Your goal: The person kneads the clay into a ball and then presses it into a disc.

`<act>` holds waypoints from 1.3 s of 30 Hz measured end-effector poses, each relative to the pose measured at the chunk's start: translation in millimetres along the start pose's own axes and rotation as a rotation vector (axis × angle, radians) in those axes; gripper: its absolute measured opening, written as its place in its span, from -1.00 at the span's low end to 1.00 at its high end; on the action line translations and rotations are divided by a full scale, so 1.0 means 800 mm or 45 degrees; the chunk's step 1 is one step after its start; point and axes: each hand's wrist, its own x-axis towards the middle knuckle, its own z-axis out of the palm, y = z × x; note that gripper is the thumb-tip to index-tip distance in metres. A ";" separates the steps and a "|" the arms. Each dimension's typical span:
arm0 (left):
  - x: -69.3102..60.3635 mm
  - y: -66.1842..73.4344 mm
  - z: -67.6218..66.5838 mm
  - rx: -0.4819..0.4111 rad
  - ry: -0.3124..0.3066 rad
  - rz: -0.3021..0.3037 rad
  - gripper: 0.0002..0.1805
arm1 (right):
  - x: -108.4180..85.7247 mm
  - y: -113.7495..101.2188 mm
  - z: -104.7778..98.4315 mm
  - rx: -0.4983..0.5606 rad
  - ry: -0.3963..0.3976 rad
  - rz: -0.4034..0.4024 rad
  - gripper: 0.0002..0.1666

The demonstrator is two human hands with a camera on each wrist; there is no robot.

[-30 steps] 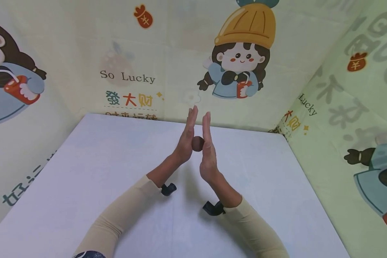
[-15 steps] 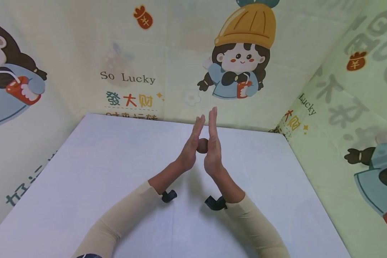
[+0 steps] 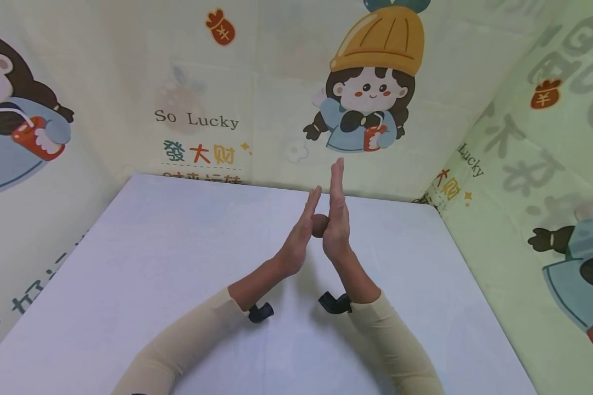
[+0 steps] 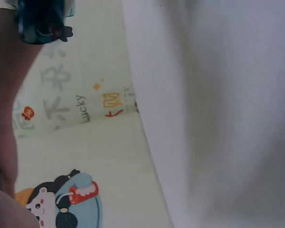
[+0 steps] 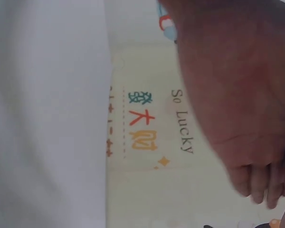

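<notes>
A small brown ball [image 3: 319, 225] sits between the two palms, raised above the white table. My left hand [image 3: 296, 241] presses it from the left with straight fingers, tilted toward the right. Against its other side lies my right hand [image 3: 337, 225], its straight fingers pointing up and reaching farther than the left fingertips. The palms stand apart by about the ball's width. In the right wrist view a large palm and several fingertips fill the right side. Neither wrist view shows the ball.
The white table [image 3: 188, 236] lies beneath both forearms. Printed cloth walls [image 3: 277, 66] rise behind it and at both sides. A black wrist camera [image 3: 261, 312] hangs at the left sleeve, and another black camera [image 3: 334, 302] at the right.
Both hands and the ball have shifted to the right and slightly nearer. The right hand has slid forward past the left, which has drawn back, with the ball kept between the palms.
</notes>
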 end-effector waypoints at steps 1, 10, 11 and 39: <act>0.000 0.003 0.002 -0.005 -0.003 0.005 -0.13 | -0.001 0.002 -0.001 0.012 0.000 0.008 -0.18; 0.005 0.023 0.011 -0.022 0.020 0.073 -0.12 | -0.015 0.016 -0.006 0.148 -0.018 0.126 -0.19; 0.006 0.026 0.012 -0.017 0.027 0.080 -0.12 | -0.016 0.017 -0.007 0.154 -0.021 0.134 -0.18; 0.055 0.049 -0.027 0.006 0.287 0.134 -0.11 | -0.061 0.015 0.028 0.016 -0.137 0.092 -0.06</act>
